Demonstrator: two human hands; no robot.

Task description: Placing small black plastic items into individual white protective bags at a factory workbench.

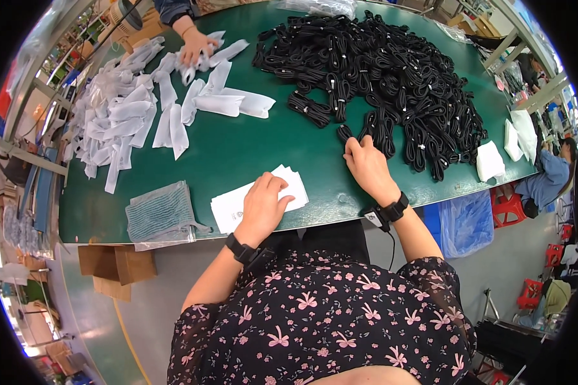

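Note:
My left hand (263, 205) rests flat on a stack of white paper bags (228, 206) near the front edge of the green table (250, 151). My right hand (365, 163) reaches forward and its fingertips touch a coiled black cable (345, 133) at the near edge of a big pile of black cable bundles (392, 77). The fingers are curled around that coil's end. Both wrists wear black bands.
Many filled white bags (128, 109) lie at the left, where another person's hand (196, 46) works at the far edge. A grey mesh pouch stack (160, 212) lies front left. White packets (491, 160) sit at the right edge. A cardboard box (115, 266) stands below.

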